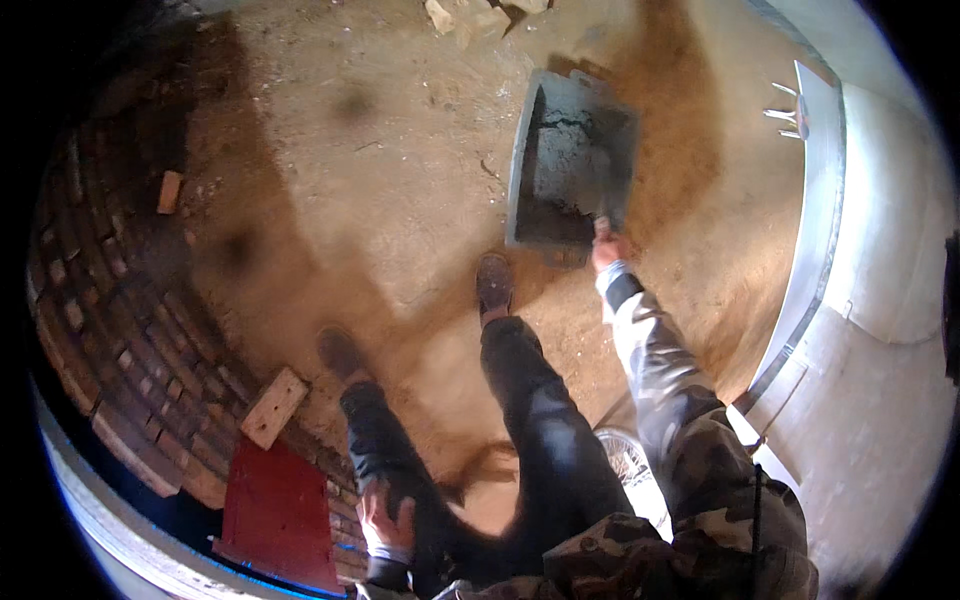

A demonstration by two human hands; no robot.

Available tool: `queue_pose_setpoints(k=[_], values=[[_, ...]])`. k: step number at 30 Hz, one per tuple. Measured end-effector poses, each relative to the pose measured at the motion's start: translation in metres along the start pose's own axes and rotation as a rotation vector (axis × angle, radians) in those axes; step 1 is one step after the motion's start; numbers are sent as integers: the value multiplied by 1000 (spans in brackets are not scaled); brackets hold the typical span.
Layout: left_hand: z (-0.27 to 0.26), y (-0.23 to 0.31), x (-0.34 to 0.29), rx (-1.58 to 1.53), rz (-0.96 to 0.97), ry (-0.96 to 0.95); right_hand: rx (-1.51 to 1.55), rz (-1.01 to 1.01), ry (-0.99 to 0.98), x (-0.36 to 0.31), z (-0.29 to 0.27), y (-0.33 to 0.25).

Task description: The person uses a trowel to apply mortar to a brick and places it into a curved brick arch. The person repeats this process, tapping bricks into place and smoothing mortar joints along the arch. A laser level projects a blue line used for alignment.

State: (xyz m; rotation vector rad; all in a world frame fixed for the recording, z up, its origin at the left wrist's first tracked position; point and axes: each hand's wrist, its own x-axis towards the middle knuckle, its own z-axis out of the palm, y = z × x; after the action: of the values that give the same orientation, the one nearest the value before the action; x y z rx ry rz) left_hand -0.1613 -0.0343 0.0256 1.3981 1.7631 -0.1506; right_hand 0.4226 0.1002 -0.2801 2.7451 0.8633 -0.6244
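Observation:
A grey tub [517,190] stands on the dirt floor ahead of me, with wet grey mortar [565,165] inside. At its near right corner, my right hand [607,247] is closed round the handle of what looks like a trowel. The tool's blade reaches into the tub and hardly stands out from the mortar. My left hand [385,520] lies against my left thigh with its fingers apart, holding nothing. Both of my shoes are on the floor, the right one [494,284] just short of the tub.
Brick courses [130,340] run along the left side, with a loose brick [170,192] and a pale block [274,407] on them. A red board [280,515] lies near my left hand. A pale wall [885,300] bounds the right. Broken pieces [468,20] lie at the far edge.

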Motion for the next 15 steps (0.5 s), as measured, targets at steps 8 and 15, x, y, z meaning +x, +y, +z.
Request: queue_pose_setpoints(k=[8,15], values=[[11,29,38,67,-172,-58,-94,11,135,148,55,-33],[11,56,61,184,-233,-127,-38,-259,89,84,65,-84]])
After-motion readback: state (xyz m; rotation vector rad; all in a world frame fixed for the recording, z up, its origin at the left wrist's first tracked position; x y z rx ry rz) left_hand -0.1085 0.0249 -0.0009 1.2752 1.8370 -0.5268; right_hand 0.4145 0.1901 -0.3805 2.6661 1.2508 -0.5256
